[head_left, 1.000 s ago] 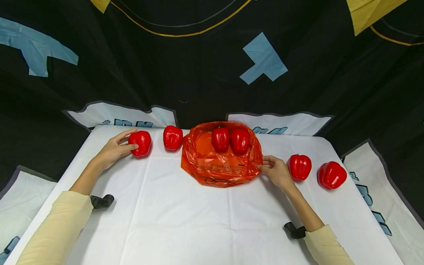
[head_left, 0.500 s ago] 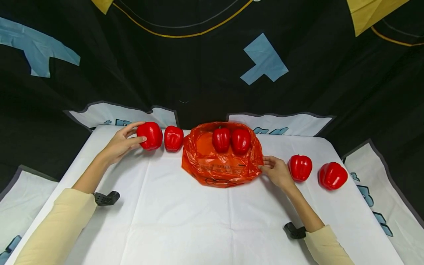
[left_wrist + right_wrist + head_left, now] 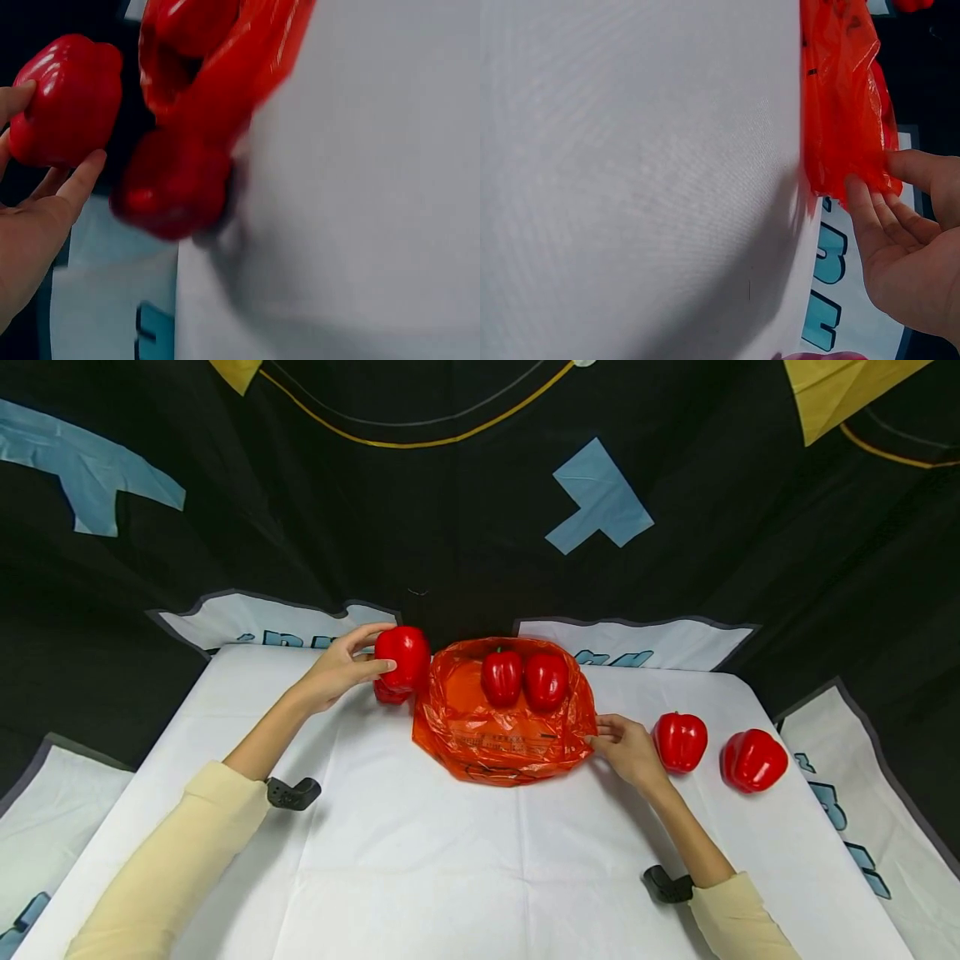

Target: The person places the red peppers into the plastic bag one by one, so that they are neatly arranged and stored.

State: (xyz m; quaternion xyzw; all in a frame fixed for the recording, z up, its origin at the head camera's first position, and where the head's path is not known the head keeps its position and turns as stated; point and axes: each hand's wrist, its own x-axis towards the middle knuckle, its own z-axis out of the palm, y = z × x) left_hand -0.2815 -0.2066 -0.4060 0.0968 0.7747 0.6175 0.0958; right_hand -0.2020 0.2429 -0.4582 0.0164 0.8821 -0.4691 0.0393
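Note:
My left hand grips a red bell pepper between thumb and fingers, raised above the cloth. Behind and below it a second pepper is partly hidden; the left wrist view shows this lower pepper beside the bag, apart from the held pepper. An orange plastic bag lies open at the middle with two peppers inside. At the bag's right edge my right hand pinches the plastic; the right wrist view shows thumb and fingertips on the bag.
Two more red peppers sit on the white-covered table, to the right of my right hand. Beyond the table's far edge hangs a dark cloth with blue and yellow shapes.
The left hand has lifted its pepper and carried it rightward, over the pepper beside the bag and close to the bag's left edge. My right hand has stayed at the bag.

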